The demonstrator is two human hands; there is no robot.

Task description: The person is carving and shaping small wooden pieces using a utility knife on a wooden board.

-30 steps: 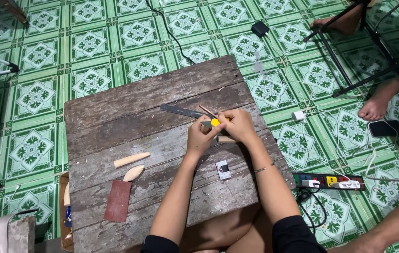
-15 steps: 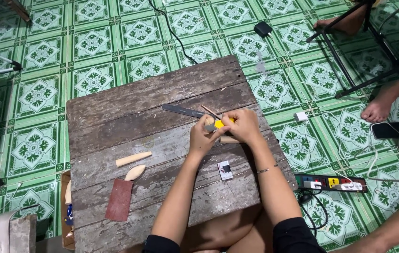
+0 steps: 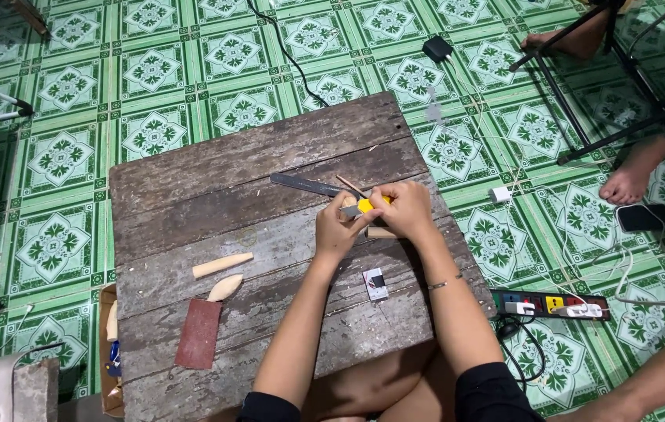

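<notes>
Left hand (image 3: 338, 231) and right hand (image 3: 404, 208) both pinch yellow utility knife (image 3: 363, 205) over wooden tabletop (image 3: 215, 180); steel ruler (image 3: 306, 185) just beside, 2 carved wood pieces (image 3: 223, 275) lower left.

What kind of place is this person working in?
Probably a home floor used as a small woodcraft spot: a low plank table on green patterned tiles, carved wood pieces, sandpaper and a power strip.
</notes>
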